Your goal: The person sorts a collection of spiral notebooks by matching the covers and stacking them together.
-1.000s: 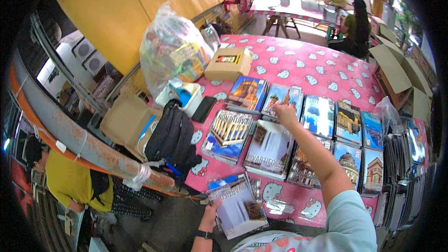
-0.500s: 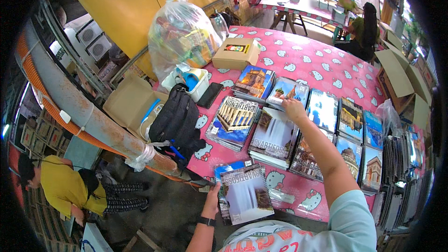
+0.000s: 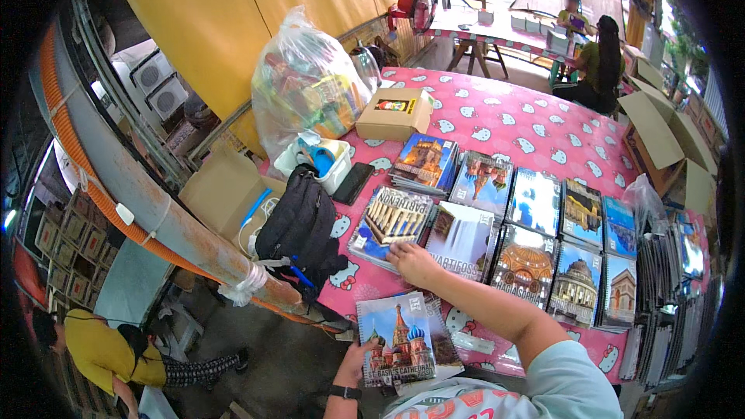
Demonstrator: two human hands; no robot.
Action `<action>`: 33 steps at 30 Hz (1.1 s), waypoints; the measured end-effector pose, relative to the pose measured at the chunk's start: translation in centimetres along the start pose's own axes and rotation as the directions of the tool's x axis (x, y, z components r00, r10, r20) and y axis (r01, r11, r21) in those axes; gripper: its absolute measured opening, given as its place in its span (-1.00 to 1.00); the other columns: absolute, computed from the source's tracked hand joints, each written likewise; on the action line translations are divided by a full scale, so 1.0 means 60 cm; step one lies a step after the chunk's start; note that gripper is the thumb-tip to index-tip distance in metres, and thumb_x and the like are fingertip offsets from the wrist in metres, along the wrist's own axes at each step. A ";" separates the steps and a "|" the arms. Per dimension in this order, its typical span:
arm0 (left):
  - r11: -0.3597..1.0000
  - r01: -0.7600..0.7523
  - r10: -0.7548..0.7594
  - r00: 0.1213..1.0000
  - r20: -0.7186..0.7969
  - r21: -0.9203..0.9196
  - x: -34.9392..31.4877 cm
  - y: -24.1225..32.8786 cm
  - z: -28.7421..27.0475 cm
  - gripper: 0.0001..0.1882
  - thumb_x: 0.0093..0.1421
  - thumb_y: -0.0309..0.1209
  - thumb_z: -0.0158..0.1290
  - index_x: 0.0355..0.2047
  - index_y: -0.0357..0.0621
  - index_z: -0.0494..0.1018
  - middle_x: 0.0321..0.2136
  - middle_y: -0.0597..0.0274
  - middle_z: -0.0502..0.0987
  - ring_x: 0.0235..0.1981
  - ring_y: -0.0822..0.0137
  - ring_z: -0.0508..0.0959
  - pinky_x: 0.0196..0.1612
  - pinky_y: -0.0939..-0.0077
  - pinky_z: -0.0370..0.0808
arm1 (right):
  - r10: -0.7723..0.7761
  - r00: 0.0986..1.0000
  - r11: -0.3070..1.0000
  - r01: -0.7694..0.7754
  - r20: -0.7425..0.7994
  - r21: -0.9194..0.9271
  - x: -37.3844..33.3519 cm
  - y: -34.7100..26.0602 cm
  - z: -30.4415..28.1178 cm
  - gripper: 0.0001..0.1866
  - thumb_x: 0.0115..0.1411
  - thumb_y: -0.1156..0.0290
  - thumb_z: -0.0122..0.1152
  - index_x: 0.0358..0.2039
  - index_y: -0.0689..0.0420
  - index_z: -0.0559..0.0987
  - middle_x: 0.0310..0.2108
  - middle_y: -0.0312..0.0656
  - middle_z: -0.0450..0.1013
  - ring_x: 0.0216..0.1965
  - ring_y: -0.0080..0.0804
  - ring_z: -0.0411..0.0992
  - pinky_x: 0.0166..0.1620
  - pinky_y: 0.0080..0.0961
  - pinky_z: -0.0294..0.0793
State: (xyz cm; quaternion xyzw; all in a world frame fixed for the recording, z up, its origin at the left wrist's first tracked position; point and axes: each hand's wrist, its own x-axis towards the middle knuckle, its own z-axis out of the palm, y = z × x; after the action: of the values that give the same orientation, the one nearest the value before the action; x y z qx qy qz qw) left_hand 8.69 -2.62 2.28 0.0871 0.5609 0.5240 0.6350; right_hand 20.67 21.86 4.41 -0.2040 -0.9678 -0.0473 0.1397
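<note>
At the table's near edge, my left hand [image 3: 355,358] grips a small fanned stack of spiral notebooks from its left side. The top notebook [image 3: 400,341] has a cathedral with colourful domes on its cover; a grey-covered one sticks out beneath it at the right. My right hand [image 3: 417,264] reaches across to a notebook with a columned temple [image 3: 390,221] on its cover, fingers closed at its lower right corner. Beside that hand lies a stack topped by a waterfall-cover notebook [image 3: 459,237]. Behind it is a stack with a domed-cathedral cover [image 3: 481,180], seen upside down.
More notebook stacks [image 3: 576,279] fill the right side of the pink table [image 3: 535,120]. Left of them are a black bag [image 3: 299,221], a phone [image 3: 353,183], a white basket [image 3: 334,174] and a cardboard box [image 3: 396,114]. A rusty pole [image 3: 194,240] slants past the left. Other people are nearby.
My right hand has moved from the domed-cathedral stack back left to the temple notebook. A domed-cathedral notebook now lies atop the stack in my left hand, covering the waterfall one.
</note>
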 end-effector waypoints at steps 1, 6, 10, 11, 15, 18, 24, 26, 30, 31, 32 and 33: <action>0.999 0.004 -0.005 1.000 -0.008 -0.034 -0.001 0.000 -0.002 -0.70 0.11 -0.38 0.00 -0.16 -0.26 0.32 -0.32 0.17 0.48 -0.35 0.30 0.51 -0.30 0.43 0.48 | -0.027 0.997 0.997 0.022 0.067 0.069 -0.003 -0.006 -0.004 -0.54 -0.08 0.32 0.08 -0.12 0.21 0.40 -0.11 -0.09 0.36 -0.05 -0.20 0.30 0.03 -0.35 0.24; 0.927 0.130 -0.067 0.981 0.184 -0.352 -0.017 0.041 0.009 -0.57 0.20 -0.22 -0.13 -0.02 -0.26 0.24 -0.20 0.13 0.45 -0.19 0.23 0.47 -0.13 0.32 0.43 | -0.319 0.948 0.771 0.256 0.006 0.583 -0.037 -0.033 -0.156 -0.65 -0.04 0.35 0.12 -0.17 0.06 0.49 -0.13 -0.19 0.41 -0.11 -0.32 0.37 0.01 -0.44 0.28; 0.963 0.131 -0.094 0.982 0.164 -0.237 -0.004 0.002 -0.044 -0.57 0.16 -0.20 -0.05 -0.05 -0.22 0.30 -0.16 0.14 0.44 -0.12 0.27 0.42 -0.04 0.32 0.34 | -0.088 0.972 0.597 -0.122 0.216 0.793 0.056 0.064 -0.143 -0.59 -0.02 0.29 0.17 -0.11 0.10 0.46 -0.11 -0.14 0.41 -0.08 -0.30 0.36 -0.03 -0.42 0.32; 0.991 0.103 -0.096 0.992 0.082 -0.083 0.006 -0.002 -0.050 -0.58 0.14 -0.20 -0.03 -0.07 -0.22 0.32 -0.18 0.15 0.45 -0.12 0.29 0.42 -0.05 0.34 0.33 | 0.135 0.957 0.755 -0.268 0.258 0.599 0.097 0.122 -0.122 -0.55 -0.07 0.24 0.21 -0.13 0.12 0.45 -0.13 -0.11 0.39 -0.07 -0.23 0.34 -0.08 -0.43 0.37; 0.996 0.088 -0.088 0.996 -0.021 -0.003 0.001 0.003 -0.024 -0.65 0.08 -0.29 0.04 -0.17 -0.24 0.39 -0.29 0.17 0.51 -0.27 0.37 0.51 -0.18 0.41 0.44 | 0.420 0.831 0.882 -0.468 -0.364 -0.051 0.115 0.294 0.054 -0.65 -0.06 0.31 0.12 -0.25 0.21 0.42 -0.18 -0.08 0.36 -0.07 -0.17 0.32 -0.03 0.07 0.13; 0.995 0.064 -0.046 0.972 -0.229 0.070 -0.010 0.013 0.003 -0.56 0.10 -0.20 0.04 -0.11 -0.25 0.35 -0.26 0.23 0.47 -0.27 0.41 0.44 -0.19 0.48 0.36 | 0.387 0.922 0.917 -0.388 -0.027 -0.096 0.118 0.302 0.057 -0.81 0.00 0.39 -0.01 -0.37 0.18 0.44 -0.35 -0.09 0.43 -0.21 -0.23 0.41 -0.07 -0.05 0.24; 0.976 0.005 -0.005 1.000 -0.001 -0.219 0.035 -0.029 -0.032 -0.33 0.11 0.06 -0.10 0.04 -0.22 0.20 -0.05 0.14 0.36 -0.09 0.27 0.40 -0.03 0.38 0.33 | 0.009 0.990 0.909 -0.067 0.142 0.411 0.036 0.136 -0.199 -0.69 0.00 0.24 0.08 -0.29 0.18 0.50 -0.37 -0.12 0.48 -0.35 -0.17 0.46 -0.26 -0.36 0.43; 0.960 -0.028 0.049 0.997 0.067 -0.279 0.015 0.006 -0.010 -0.24 0.08 0.18 -0.18 0.05 -0.22 0.19 -0.07 0.11 0.36 -0.11 0.22 0.41 -0.03 0.34 0.35 | -0.219 0.917 0.708 -0.085 0.332 0.701 -0.033 0.060 -0.233 -0.55 0.01 0.10 0.11 -0.19 0.18 0.48 -0.30 -0.06 0.46 -0.29 -0.12 0.44 -0.20 -0.37 0.41; 0.925 0.208 -0.074 0.920 0.385 -0.318 -0.041 0.063 0.029 -0.34 0.08 0.03 -0.05 0.01 -0.24 0.21 -0.13 0.08 0.39 -0.18 0.22 0.45 -0.15 0.33 0.44 | 0.224 0.897 0.551 -0.439 0.381 0.709 -0.163 -0.046 -0.157 -0.34 -0.05 0.03 0.22 -0.05 0.25 0.36 -0.17 0.05 0.39 -0.12 -0.13 0.36 -0.06 -0.34 0.32; 0.975 0.106 -0.039 0.947 0.320 -0.196 -0.036 0.056 0.019 -0.39 0.06 -0.07 0.00 0.00 -0.24 0.21 -0.15 0.09 0.40 -0.20 0.25 0.46 -0.19 0.35 0.45 | 0.393 0.859 0.419 -0.486 0.330 0.767 -0.192 -0.071 -0.116 -0.27 -0.08 -0.01 0.23 -0.03 0.28 0.33 -0.15 0.08 0.37 -0.09 -0.13 0.34 -0.03 -0.34 0.29; 0.998 0.013 0.005 0.965 0.262 -0.065 -0.023 0.034 0.001 -0.44 0.04 -0.17 0.04 -0.02 -0.24 0.22 -0.16 0.09 0.40 -0.22 0.27 0.47 -0.23 0.37 0.47 | 0.553 0.780 0.276 -0.502 0.292 0.820 -0.223 -0.096 -0.071 -0.20 -0.11 -0.05 0.24 -0.01 0.31 0.29 -0.12 0.11 0.34 -0.06 -0.13 0.33 0.00 -0.34 0.27; 0.995 -0.068 0.050 0.974 0.219 0.074 -0.014 0.016 -0.006 -0.47 0.02 -0.27 0.08 -0.03 -0.24 0.23 -0.17 0.10 0.40 -0.24 0.29 0.47 -0.26 0.39 0.48 | 0.649 0.702 0.304 -0.593 0.294 0.745 -0.260 -0.118 -0.021 -0.04 -0.18 -0.03 0.32 0.07 0.36 0.15 0.01 0.17 0.20 0.06 -0.12 0.19 0.09 -0.35 0.15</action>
State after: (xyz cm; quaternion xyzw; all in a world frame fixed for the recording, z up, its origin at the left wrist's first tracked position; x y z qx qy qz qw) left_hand 7.97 -2.99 3.33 0.1861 0.5063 0.5069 0.6724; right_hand 31.79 9.25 0.86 -0.4732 -0.7192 0.4418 0.2523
